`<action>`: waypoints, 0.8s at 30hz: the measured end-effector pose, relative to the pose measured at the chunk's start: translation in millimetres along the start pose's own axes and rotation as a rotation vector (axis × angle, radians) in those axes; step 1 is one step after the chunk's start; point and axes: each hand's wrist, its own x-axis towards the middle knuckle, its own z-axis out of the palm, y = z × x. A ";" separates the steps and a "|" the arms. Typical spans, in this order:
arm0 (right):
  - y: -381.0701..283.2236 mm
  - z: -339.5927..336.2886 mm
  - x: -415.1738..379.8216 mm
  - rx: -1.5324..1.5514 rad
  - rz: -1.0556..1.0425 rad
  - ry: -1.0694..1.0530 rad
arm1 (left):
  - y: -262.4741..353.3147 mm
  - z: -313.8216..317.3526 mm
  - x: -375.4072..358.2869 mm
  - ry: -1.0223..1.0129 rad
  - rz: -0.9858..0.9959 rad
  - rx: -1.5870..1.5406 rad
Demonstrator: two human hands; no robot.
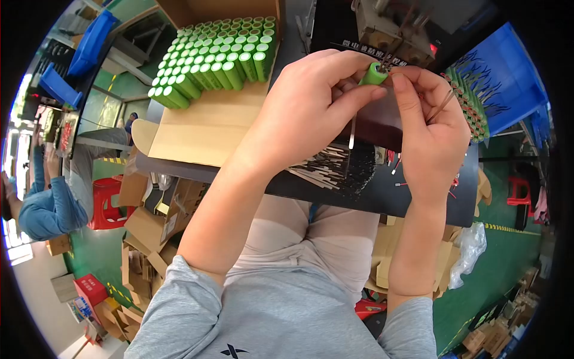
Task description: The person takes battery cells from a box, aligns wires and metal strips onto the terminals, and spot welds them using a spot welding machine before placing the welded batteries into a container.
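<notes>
The room had a green floor [499, 263] with striped tape on it, and a dark tabletop [382, 200] stood before the seated person. Nearest were the person's grey shirt [287, 311] and pale trousers [272, 227]. Opened cartons [161, 227] crowded the floor on the left, and a clear plastic bag [469, 254] hung by cardboard on the right.

Along the tabletop's near edge lay a loose pile of thin strips [320, 170], some dark and some pale. Small red and white connectors [392, 158] were scattered to their right, partly behind the right wrist.

Beyond these, both hands met above the tabletop. The left hand [326, 102] pinched one green cell [374, 74] between thumb and fingers, its end tilted toward the machine. The right hand [433, 119] had its thumb and forefinger close together just beside the cell, the other fingers curled by a thin brown strand [440, 106]; I cannot tell whether the fingertips gripped anything.

Thin rods [402, 39] of the machine [382, 27] came down at the cell's end; whether they touched it was unclear. To the left, rows of green cells [221, 51] stood in a cardboard box [203, 137]. To the right, cells with black wires [469, 105] were stacked beside a blue bin [520, 90].

Farther left, a co-worker in blue [57, 206] sat near a red stool [107, 200].
</notes>
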 end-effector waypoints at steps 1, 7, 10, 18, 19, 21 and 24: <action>-0.5 0.3 0.5 0.015 -0.007 0.001 | 0.2 0.1 0.6 0.000 0.007 0.001; -0.2 2.9 -1.2 0.070 0.006 0.001 | -1.5 0.1 -0.7 -0.005 0.008 -0.001; -2.5 2.3 -3.3 0.056 0.041 0.002 | -1.4 0.0 -2.2 -0.020 -0.014 -0.018; -4.0 3.1 -0.9 0.057 0.039 0.016 | 4.6 -2.0 -1.6 -0.048 -0.124 -0.148; -3.8 3.4 -1.8 0.058 0.041 0.013 | 2.2 -0.6 -2.3 -0.041 -0.095 -0.119; -3.5 3.8 -2.4 0.059 0.041 0.012 | 1.7 -0.4 -2.5 -0.034 -0.066 -0.082; -3.0 3.2 -2.2 0.057 0.044 0.010 | 2.2 0.0 -2.1 -0.037 -0.079 -0.080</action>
